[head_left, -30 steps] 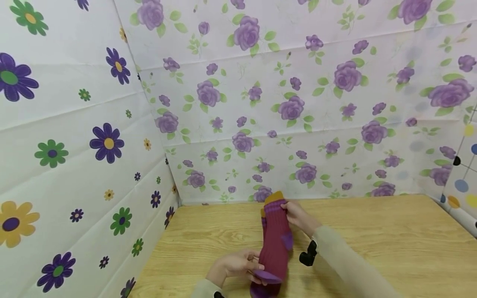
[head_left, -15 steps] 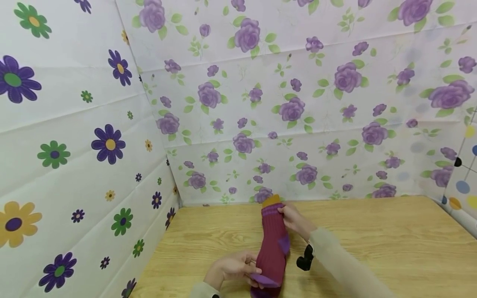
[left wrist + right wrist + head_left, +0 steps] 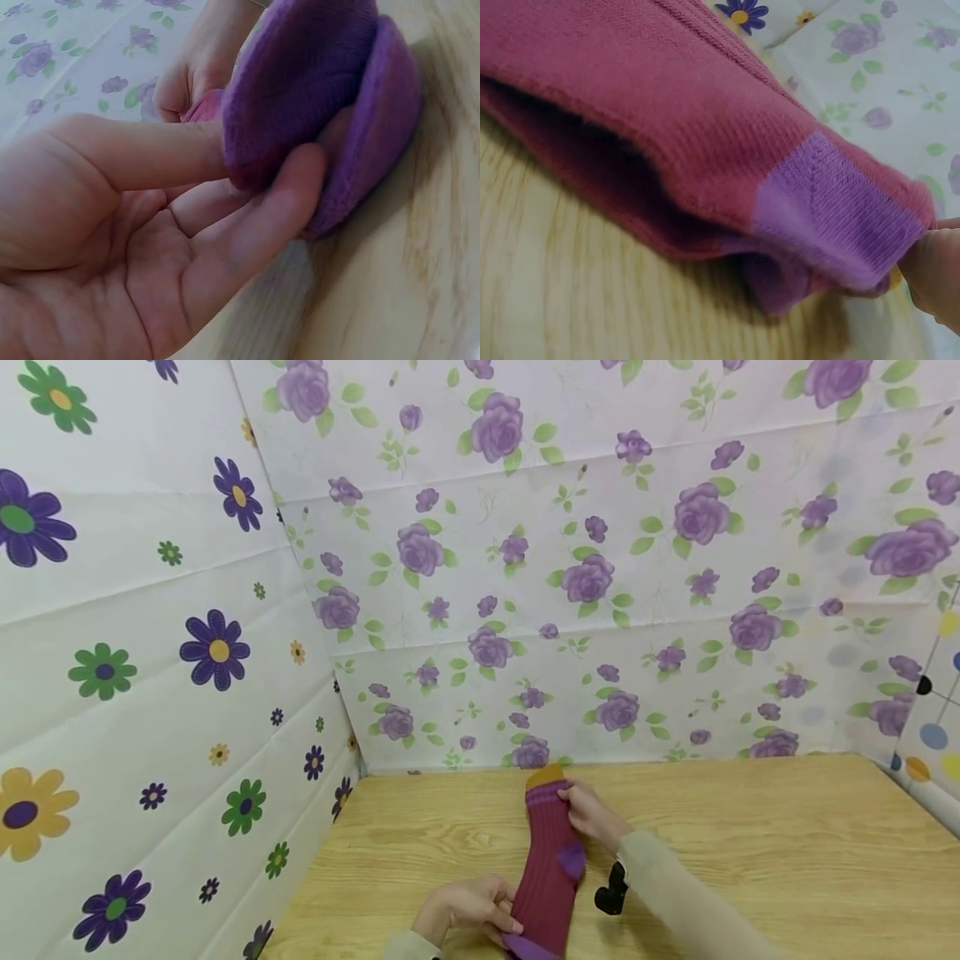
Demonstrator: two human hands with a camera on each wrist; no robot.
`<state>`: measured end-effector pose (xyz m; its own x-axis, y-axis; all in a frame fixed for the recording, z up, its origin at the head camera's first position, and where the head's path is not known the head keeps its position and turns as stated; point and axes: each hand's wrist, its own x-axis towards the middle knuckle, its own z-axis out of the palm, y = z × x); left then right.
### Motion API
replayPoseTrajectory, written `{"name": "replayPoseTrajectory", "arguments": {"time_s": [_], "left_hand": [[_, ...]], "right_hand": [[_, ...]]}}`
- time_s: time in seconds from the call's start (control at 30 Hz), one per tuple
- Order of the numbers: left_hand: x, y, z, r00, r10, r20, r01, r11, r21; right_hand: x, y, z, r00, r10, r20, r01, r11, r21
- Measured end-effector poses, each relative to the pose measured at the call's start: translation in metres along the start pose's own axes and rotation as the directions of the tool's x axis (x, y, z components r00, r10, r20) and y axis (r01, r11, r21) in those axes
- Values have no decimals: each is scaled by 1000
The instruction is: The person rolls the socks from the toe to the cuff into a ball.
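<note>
A maroon ribbed sock (image 3: 546,860) with an orange cuff, purple stripes and purple heel stretches lengthwise between both hands. Its mate lies underneath, mostly hidden in the head view; the mate's purple toe (image 3: 379,135) shows in the left wrist view. My left hand (image 3: 474,906) pinches the top sock's toe (image 3: 296,67) between thumb and fingers, with a finger reaching between the two toes. At the striped cuff end, my right hand (image 3: 592,815) pinches the right edge. In the right wrist view the purple heel (image 3: 832,210) sits over the lower sock's heel (image 3: 769,281), a gap along their edges.
The wood-grain table (image 3: 757,835) extends on both sides of the socks. A white sheet with purple roses (image 3: 585,578) rises at its back edge, and a daisy-print sheet (image 3: 150,710) stands at left. A black wrist device (image 3: 612,889) hangs below the right sleeve.
The socks and my right hand have come a little lower, nearer the person. The lower sock's cuff, visible at left one second ago, is now covered by the top sock.
</note>
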<state>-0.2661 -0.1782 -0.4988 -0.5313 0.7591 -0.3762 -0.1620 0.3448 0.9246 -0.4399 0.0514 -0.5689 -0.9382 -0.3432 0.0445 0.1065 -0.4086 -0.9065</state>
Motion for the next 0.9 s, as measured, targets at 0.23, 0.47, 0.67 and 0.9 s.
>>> {"name": "replayPoseTrajectory", "arguments": {"time_s": [0.23, 0.47, 0.67, 0.9], "left_hand": [[0, 2, 2, 998, -28, -51, 31, 998, 61], [2, 9, 9, 987, -44, -156, 72, 982, 176], [3, 16, 20, 953, -23, -302, 114, 950, 289], [3, 25, 36, 871, 90, -483, 221, 806, 549]], "right_hand": [[-33, -28, 33, 992, 88, -93, -95, 993, -72], [-31, -28, 35, 986, 79, -145, -106, 977, -183], [-33, -36, 38, 989, -5, -150, -59, 907, -418], [-41, -45, 40, 993, -44, -106, -46, 691, -721]]}}
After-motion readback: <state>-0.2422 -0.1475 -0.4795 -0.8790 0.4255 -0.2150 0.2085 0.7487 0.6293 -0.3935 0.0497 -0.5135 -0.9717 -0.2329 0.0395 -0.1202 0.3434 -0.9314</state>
